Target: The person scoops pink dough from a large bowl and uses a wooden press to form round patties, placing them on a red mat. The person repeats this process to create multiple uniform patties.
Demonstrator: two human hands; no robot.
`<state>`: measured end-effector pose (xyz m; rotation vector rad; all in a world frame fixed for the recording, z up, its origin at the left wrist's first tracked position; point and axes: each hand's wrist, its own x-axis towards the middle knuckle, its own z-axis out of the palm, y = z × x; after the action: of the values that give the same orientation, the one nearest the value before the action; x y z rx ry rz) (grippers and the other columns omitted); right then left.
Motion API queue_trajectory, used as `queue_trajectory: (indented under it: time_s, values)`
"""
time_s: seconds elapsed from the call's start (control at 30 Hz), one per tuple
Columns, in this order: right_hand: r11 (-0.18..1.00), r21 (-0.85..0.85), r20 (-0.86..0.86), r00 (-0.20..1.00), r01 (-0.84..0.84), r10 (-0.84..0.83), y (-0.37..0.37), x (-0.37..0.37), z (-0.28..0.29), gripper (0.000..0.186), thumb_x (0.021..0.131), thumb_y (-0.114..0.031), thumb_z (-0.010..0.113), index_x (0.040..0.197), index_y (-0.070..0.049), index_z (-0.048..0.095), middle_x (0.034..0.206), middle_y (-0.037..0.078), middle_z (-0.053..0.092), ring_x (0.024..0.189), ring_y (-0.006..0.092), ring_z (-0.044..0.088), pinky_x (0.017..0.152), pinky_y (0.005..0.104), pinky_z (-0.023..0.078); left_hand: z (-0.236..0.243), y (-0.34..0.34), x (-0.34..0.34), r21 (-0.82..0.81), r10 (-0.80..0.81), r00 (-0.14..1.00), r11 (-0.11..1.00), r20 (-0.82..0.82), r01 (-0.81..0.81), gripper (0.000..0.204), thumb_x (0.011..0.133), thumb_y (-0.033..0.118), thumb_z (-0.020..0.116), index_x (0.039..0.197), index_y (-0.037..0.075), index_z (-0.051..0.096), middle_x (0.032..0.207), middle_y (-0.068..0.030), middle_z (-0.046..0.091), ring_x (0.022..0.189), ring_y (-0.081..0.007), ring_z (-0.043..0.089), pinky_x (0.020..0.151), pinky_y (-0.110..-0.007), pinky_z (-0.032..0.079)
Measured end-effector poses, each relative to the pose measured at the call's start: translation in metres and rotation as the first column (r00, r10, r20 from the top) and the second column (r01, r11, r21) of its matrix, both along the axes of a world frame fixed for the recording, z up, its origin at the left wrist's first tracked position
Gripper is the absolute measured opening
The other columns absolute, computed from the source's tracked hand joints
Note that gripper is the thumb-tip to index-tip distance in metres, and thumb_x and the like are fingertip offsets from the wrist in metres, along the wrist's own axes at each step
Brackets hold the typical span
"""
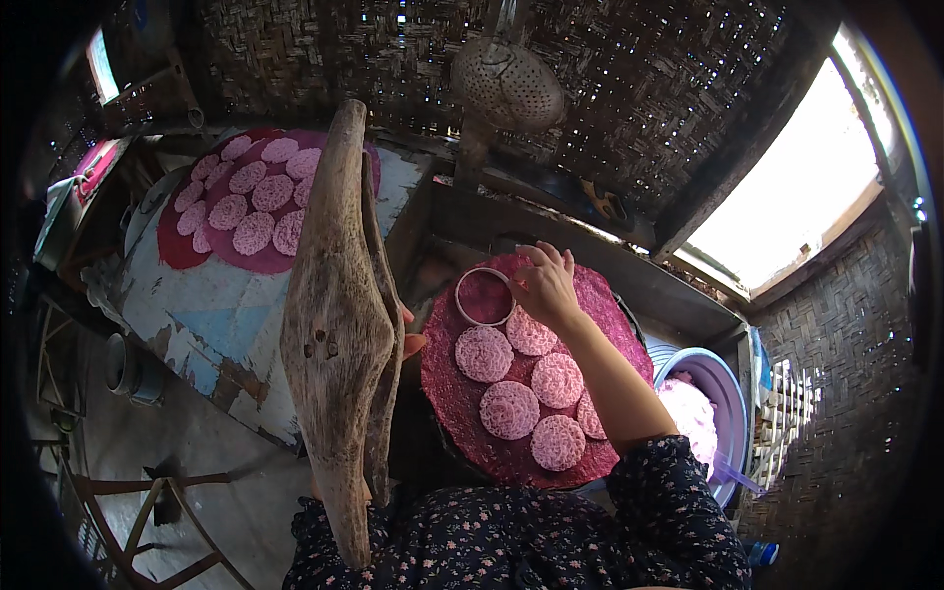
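My right hand reaches over a round, deep pink-red mat. Its thumb and finger pinch the edge of a thin, pale ring, while the other fingers stick out. The ring lies near the mat's far edge, with only the mat's red surface showing inside. Several pale pink discs of stringy strands, such as this disc, sit nearer me. My left hand is mostly hidden behind a long, weathered wooden tool, broad in the middle with narrow ends. Only fingertips show at its right side.
On the left, a worn table bears more pink discs on red-pink round mats. A purple bucket with pink stuff stands at right. A perforated scoop hangs on the woven wall. Wooden boards edge the mat's far side.
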<state>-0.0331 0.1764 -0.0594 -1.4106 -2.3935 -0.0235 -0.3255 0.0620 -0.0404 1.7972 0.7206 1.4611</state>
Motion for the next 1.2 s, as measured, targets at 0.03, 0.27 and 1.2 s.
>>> queue_trajectory:
  time_s: [0.03,0.27,1.2]
  values:
    - [1.0,0.005,-0.001,1.0,-0.006,0.006,-0.001,0.0,0.0,0.015,0.073,-0.025,0.068,0.074,-0.011,0.07,0.124,0.006,0.053,0.124,0.0314,0.039,0.1,0.0644,0.024,0.001,0.0,0.001,-0.005,0.0,1.0,1.0,0.002,0.0,0.033,0.081,0.002,0.06,0.114,0.004,0.052,0.097,-0.0092,0.058,0.094,-0.0226,0.059,0.099,-0.041,0.04]
    - [0.997,0.039,0.091,0.994,0.064,-0.067,-0.01,-0.002,0.019,0.025,0.078,-0.034,0.066,0.08,-0.01,0.071,0.12,0.008,0.055,0.12,0.0287,0.043,0.101,0.0577,0.028,0.021,-0.012,0.014,-0.207,0.058,0.992,0.978,0.114,-0.033,0.035,0.083,0.004,0.059,0.117,0.003,0.051,0.099,-0.0108,0.058,0.094,-0.0236,0.059,0.096,-0.041,0.044]
    - [0.274,-0.909,-0.408,0.797,-0.313,-0.445,-0.018,0.08,0.076,0.071,0.089,-0.067,0.032,0.104,-0.002,0.059,0.091,0.013,0.063,0.079,0.0209,0.061,0.069,0.0335,0.05,0.028,0.167,0.086,-0.09,-0.032,0.176,0.76,0.984,0.643,0.07,0.087,0.07,0.024,0.117,0.01,0.041,0.07,-0.0048,0.051,0.072,-0.0235,0.054,0.082,-0.041,0.042]
